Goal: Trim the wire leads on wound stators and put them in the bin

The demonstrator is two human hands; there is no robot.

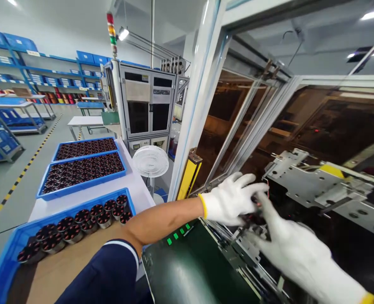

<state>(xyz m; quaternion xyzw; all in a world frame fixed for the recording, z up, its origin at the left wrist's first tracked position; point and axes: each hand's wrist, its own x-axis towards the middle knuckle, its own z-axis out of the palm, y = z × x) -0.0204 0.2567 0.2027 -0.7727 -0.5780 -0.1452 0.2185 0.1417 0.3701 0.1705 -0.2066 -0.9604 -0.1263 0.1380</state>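
Dark wound part (253, 205) lies inside the machine's open bay, half in shadow, with a thin red wire showing just above it. The left hand (231, 199), in a white glove with a yellow cuff, arches over it with fingers spread; the right hand (290, 249) reaches in from the other side, its fingers angled toward the same spot. Both are curved rather than clenched, but whether either one is grasping the part I cannot tell from here. Below them, a dark green cover (187, 266) with small lit green lamps forms a sloped lower edge, and the left forearm passes just over it. Steel brackets (237, 249) crowd beneath the right hand, and a steel plate (316, 181) closes in the far side, leaving a narrow working gap. To the left, a blue tray (6, 249) of metal-cased coils (88, 217) sits on the bench beside the opening, within easy reach, likely so that parts need little carrying. Two more blue trays (79, 184) line up behind it. Beyond stand a white fan (150, 161), a grey cabinet (145, 101) and blue shelving (31, 71).
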